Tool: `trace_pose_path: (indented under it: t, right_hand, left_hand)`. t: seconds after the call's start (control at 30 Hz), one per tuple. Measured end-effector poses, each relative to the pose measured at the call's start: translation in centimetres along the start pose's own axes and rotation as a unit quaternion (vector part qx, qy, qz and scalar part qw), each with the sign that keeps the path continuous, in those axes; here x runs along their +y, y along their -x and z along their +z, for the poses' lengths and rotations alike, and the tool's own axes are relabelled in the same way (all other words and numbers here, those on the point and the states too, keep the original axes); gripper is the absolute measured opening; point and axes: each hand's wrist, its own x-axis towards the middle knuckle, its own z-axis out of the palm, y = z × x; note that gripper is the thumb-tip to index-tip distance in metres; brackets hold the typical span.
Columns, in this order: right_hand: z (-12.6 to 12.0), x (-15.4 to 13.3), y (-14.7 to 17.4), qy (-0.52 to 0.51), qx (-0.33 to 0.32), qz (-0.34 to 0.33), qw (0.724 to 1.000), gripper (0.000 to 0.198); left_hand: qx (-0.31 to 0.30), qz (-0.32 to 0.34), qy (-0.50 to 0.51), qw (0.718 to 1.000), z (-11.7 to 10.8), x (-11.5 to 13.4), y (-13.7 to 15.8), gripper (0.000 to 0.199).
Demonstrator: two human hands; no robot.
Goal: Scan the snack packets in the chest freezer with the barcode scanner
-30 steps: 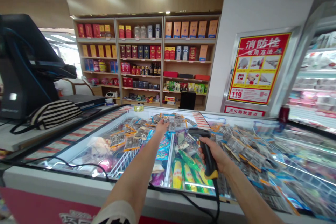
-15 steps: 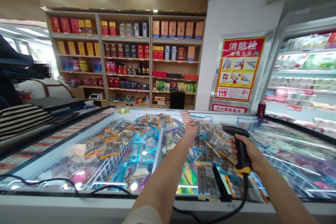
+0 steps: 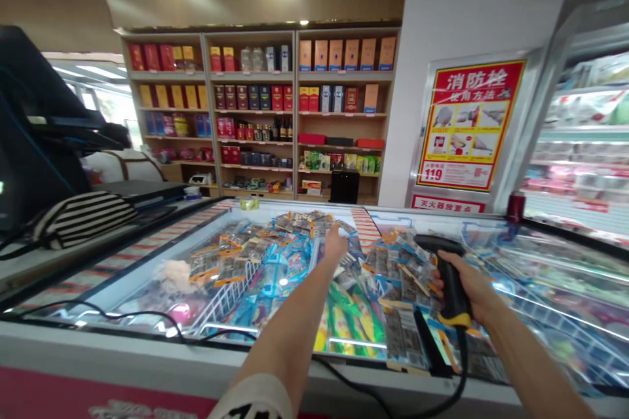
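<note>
Found in right grip [image 3: 472, 285]: black pistol-shaped plastic scanner with yellow trim [image 3: 453, 291], held above right-hand part of white glass-topped freezer [image 3: 147, 357], over flat clear packets with dark contents and orange-and-blue edging [image 3: 405, 268]. Right grip: wrapped around scanner handle, with fingers curled at its left side. Left grip [image 3: 336, 245]: stretched forward over far middle of freezer, at or just beside heap of similar orange-edged flat packets [image 3: 314, 226]; cannot tell whether spread, pressed together or pinching a packet, with fingertips hidden from view. For sound handling, judged advisable: seat handle fully in palm, steady wrist, square scanner head to packet face, and allow slack in black cable [image 3: 463, 353] to avoid dragging over packets. With left grip, judged preferable to take a packet by one edge, leaving broad face uncovered. Orientation of scanner: long axis of handle close to upright, with lower end leaning slightly right and cable leaving from base; head set crosswise on top, roughly level, with longer end to left. Judged to aim forward and left, away from wearer; cannot confirm, with scan window out of sight.
</note>
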Motion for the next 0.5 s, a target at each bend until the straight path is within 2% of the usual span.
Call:
trace_pose_path:
  t: [0.13,0.2,0.27,0.37,0.5]
  right_hand:
    - [5.0,1.8,-0.9,0.022,-0.045,0.014,0.999,0.016]
    - [7.7,2.9,-1.4,0.04,-0.066,0.022,0.997,0.018]
    - [10.1,3.9,-1.8,0.054,-0.082,0.033,0.995,0.018]
    - [13.3,5.1,-2.1,0.067,-0.108,0.054,0.99,0.018]
    - [16.1,6.2,-2.2,0.08,-0.151,0.076,0.982,0.019]
  left_hand:
    - [0.082,-0.058,-0.141,0.985,-9.0,-5.9,-0.4,0.038]
    - [0.132,-0.084,-0.214,0.964,-13.0,-8.7,0.1,0.035]
    - [0.164,-0.123,-0.276,0.939,-16.1,-10.8,0.9,0.032]
    - [0.152,-0.17,-0.332,0.915,-18.4,-12.8,1.8,0.033]
    - [0.094,-0.156,-0.355,0.917,-18.3,-13.3,1.8,0.029]
